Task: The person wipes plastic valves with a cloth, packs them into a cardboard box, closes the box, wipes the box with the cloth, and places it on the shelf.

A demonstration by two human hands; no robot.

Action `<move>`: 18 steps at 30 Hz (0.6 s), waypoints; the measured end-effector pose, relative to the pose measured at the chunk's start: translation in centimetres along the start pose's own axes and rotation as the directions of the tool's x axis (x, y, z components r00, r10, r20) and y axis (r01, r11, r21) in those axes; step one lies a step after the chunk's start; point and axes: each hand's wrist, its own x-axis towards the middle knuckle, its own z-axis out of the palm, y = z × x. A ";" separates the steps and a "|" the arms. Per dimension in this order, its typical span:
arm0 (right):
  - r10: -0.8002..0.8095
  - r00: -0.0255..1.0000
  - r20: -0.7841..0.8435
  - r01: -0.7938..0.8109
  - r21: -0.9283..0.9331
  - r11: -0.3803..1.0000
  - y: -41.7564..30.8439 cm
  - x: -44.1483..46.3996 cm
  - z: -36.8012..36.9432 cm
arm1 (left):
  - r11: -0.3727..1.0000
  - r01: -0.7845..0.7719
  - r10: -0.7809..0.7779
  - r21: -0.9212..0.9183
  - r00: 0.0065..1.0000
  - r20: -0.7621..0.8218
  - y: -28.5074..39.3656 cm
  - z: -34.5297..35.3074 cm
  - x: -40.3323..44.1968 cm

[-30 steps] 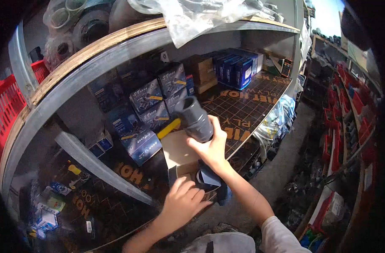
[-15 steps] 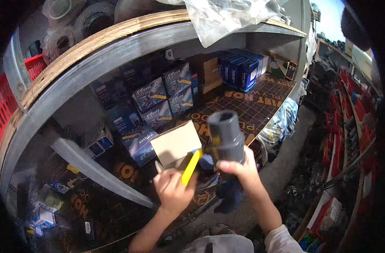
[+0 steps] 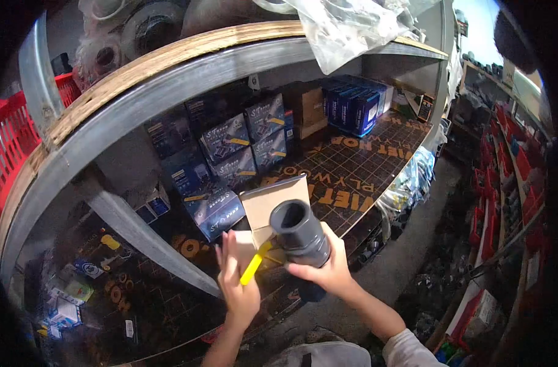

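Note:
My right hand (image 3: pixel 329 264) is wrapped round a dark grey plastic valve (image 3: pixel 300 231), its round open end tilted up towards me. A yellow lever (image 3: pixel 256 262) sticks out from the valve's left side. Its outer end lies by the thumb side of my left hand (image 3: pixel 237 287), whose fingers are stretched upward beside a carton flap. Behind the valve stands an open carton (image 3: pixel 269 199) with a plain tan inside. The valve hides part of this carton, and I cannot tell whether my left fingers press on it.
Stacked dark blue printed boxes (image 3: pixel 227 144) stand behind the carton, with brighter blue boxes (image 3: pixel 354 110) further right. A metal shelf post (image 3: pixel 144 229) slants at the left. Plastic sheeting (image 3: pixel 346 33) hangs from the upper shelf (image 3: pixel 187 58). Red bins (image 3: pixel 484 189) line the right side.
The valve has come lower and to the left, in front of the open carton. My left fingers, curled near the yellow lever before, are now straightened. The view has shifted slightly.

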 end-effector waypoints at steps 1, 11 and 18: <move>-0.021 0.999 -0.040 0.021 -0.002 1.000 -0.4 -0.1 0.6 | 0.973 0.098 -0.114 -0.207 0.991 -0.065 1.4 -0.6 0.3; -0.188 0.972 -0.144 0.155 -0.212 0.965 0.3 0.3 1.1 | 0.935 -0.091 0.090 -0.343 0.996 -0.018 8.5 -4.5 4.9; -0.263 0.965 -0.006 0.239 -0.397 0.886 -0.6 0.6 0.5 | 0.951 -0.287 0.310 -0.117 0.887 0.343 9.0 -3.3 8.8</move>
